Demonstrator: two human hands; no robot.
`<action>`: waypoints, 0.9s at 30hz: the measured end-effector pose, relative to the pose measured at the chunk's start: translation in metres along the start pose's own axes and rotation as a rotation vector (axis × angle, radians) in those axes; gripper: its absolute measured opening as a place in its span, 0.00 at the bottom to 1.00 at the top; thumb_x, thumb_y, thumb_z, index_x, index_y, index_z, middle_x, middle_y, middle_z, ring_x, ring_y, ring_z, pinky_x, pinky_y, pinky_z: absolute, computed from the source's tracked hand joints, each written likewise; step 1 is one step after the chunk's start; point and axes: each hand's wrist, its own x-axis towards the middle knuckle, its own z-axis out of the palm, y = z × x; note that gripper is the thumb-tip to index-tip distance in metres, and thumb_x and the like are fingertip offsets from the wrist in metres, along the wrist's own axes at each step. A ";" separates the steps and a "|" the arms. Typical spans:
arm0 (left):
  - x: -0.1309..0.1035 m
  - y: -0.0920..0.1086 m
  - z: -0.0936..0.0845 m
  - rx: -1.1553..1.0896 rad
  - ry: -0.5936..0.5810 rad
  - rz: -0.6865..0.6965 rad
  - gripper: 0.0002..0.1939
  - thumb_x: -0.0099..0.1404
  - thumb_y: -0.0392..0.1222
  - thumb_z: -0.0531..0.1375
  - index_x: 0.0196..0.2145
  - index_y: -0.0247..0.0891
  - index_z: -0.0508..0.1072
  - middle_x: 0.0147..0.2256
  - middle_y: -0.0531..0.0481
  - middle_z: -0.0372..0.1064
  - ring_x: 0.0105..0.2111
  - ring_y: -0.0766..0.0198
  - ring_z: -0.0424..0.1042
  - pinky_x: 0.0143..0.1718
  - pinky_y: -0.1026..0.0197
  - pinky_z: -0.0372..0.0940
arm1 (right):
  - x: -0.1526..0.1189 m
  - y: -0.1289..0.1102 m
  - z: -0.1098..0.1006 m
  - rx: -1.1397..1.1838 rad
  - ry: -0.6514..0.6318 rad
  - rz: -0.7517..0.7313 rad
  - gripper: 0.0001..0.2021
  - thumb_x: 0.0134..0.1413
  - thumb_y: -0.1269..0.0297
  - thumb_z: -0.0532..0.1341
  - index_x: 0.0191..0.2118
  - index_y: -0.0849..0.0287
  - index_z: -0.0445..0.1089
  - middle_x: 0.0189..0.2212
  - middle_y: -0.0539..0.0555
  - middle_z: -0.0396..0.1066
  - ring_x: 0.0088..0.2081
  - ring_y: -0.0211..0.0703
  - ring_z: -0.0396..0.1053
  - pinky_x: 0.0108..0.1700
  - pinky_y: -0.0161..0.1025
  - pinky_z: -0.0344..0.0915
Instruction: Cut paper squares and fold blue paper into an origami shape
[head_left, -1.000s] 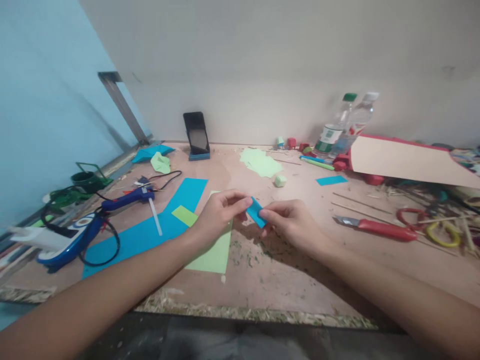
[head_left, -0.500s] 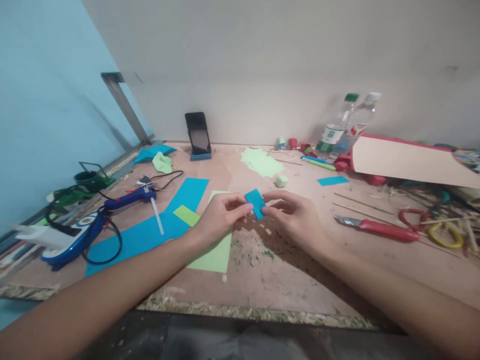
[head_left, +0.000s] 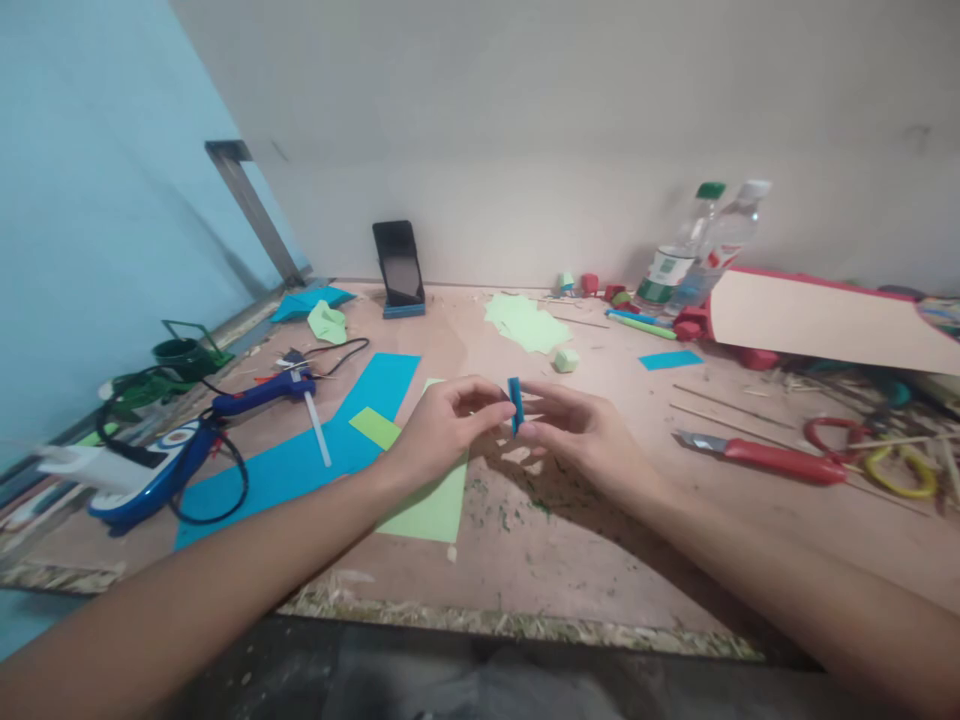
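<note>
A small blue paper piece (head_left: 515, 404) is held above the table between both hands, its narrow side facing me. My left hand (head_left: 459, 420) pinches it from the left with thumb and fingers. From the right, my right hand (head_left: 574, 425) grips it between thumb and fingertips. Beneath my left wrist lies a light green paper sheet (head_left: 431, 510), partly covered by the hand. A small pale green paper cube (head_left: 565, 360) rests just beyond my right hand. Larger blue paper (head_left: 281, 475) spreads on the left with a green strip (head_left: 374, 428) on it.
A glue gun (head_left: 262, 393) and a blue-and-white power strip (head_left: 150, 480) with cables lie left. A phone (head_left: 400, 264) stands at the back. A red-handled knife (head_left: 780, 460), scissors (head_left: 900, 468), thin sticks, two bottles (head_left: 667, 270) and a blue strip (head_left: 670, 360) are on the right.
The blue paper piece has turned from showing its broad face to showing its narrow edge. Both hands stay in nearly the same place, still holding it.
</note>
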 end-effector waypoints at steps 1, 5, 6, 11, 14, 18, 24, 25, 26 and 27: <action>-0.001 0.001 0.000 -0.018 0.011 -0.009 0.12 0.62 0.47 0.69 0.37 0.35 0.79 0.32 0.49 0.76 0.32 0.63 0.74 0.35 0.61 0.68 | 0.000 -0.001 0.000 0.022 0.000 0.011 0.30 0.51 0.63 0.73 0.61 0.61 0.73 0.47 0.60 0.83 0.40 0.48 0.81 0.37 0.41 0.76; -0.001 0.002 -0.002 -0.039 0.065 -0.037 0.12 0.63 0.43 0.67 0.43 0.36 0.77 0.31 0.52 0.75 0.30 0.64 0.74 0.33 0.63 0.68 | 0.002 -0.003 -0.001 0.076 0.028 0.007 0.24 0.52 0.67 0.69 0.57 0.58 0.77 0.48 0.58 0.82 0.39 0.45 0.79 0.37 0.40 0.74; 0.000 0.002 -0.002 -0.028 0.058 -0.032 0.11 0.63 0.42 0.66 0.42 0.36 0.77 0.30 0.52 0.75 0.29 0.65 0.74 0.33 0.63 0.68 | 0.002 -0.004 -0.001 0.074 0.033 0.000 0.23 0.51 0.67 0.69 0.55 0.58 0.78 0.48 0.58 0.82 0.37 0.44 0.78 0.36 0.39 0.74; 0.004 -0.004 -0.002 -0.002 -0.018 -0.010 0.07 0.63 0.42 0.66 0.37 0.36 0.78 0.30 0.52 0.75 0.30 0.65 0.73 0.33 0.64 0.68 | 0.002 -0.004 0.000 0.006 0.041 0.004 0.18 0.52 0.63 0.69 0.49 0.58 0.80 0.45 0.58 0.82 0.37 0.44 0.76 0.33 0.38 0.71; 0.004 -0.005 -0.001 -0.005 -0.036 -0.016 0.07 0.63 0.43 0.66 0.35 0.36 0.78 0.29 0.52 0.74 0.29 0.66 0.72 0.33 0.63 0.68 | 0.001 -0.005 0.001 -0.015 0.074 0.035 0.13 0.53 0.60 0.69 0.43 0.59 0.81 0.38 0.56 0.81 0.36 0.44 0.75 0.33 0.37 0.70; 0.002 -0.003 -0.001 -0.022 -0.042 -0.045 0.08 0.63 0.44 0.67 0.34 0.36 0.78 0.29 0.52 0.74 0.27 0.66 0.72 0.32 0.62 0.68 | 0.002 -0.007 0.001 -0.012 0.111 0.057 0.08 0.49 0.61 0.71 0.26 0.59 0.77 0.25 0.50 0.75 0.27 0.37 0.68 0.29 0.34 0.67; 0.003 -0.003 -0.002 -0.072 -0.002 -0.088 0.11 0.57 0.45 0.70 0.30 0.36 0.75 0.27 0.52 0.74 0.28 0.65 0.72 0.32 0.63 0.66 | 0.003 -0.007 -0.002 0.060 0.100 0.093 0.07 0.44 0.61 0.73 0.29 0.58 0.80 0.26 0.51 0.76 0.26 0.39 0.70 0.31 0.37 0.71; 0.004 -0.004 -0.002 -0.083 0.002 -0.100 0.12 0.56 0.46 0.71 0.31 0.36 0.75 0.26 0.52 0.73 0.26 0.65 0.72 0.31 0.63 0.66 | 0.003 -0.007 -0.003 0.076 0.093 0.100 0.08 0.44 0.61 0.74 0.29 0.59 0.79 0.26 0.52 0.77 0.27 0.40 0.71 0.31 0.38 0.72; 0.005 -0.005 -0.003 -0.095 0.005 -0.110 0.14 0.56 0.47 0.71 0.32 0.36 0.75 0.25 0.53 0.72 0.25 0.66 0.71 0.30 0.63 0.65 | 0.003 -0.007 -0.003 0.089 0.086 0.106 0.08 0.44 0.61 0.74 0.28 0.59 0.79 0.26 0.53 0.78 0.27 0.40 0.72 0.32 0.38 0.72; 0.006 -0.005 -0.003 -0.106 0.007 -0.119 0.15 0.55 0.48 0.72 0.33 0.36 0.75 0.25 0.53 0.72 0.24 0.66 0.71 0.29 0.63 0.65 | 0.002 -0.007 -0.004 0.101 0.079 0.112 0.08 0.44 0.61 0.74 0.27 0.59 0.79 0.26 0.53 0.78 0.27 0.41 0.73 0.32 0.38 0.72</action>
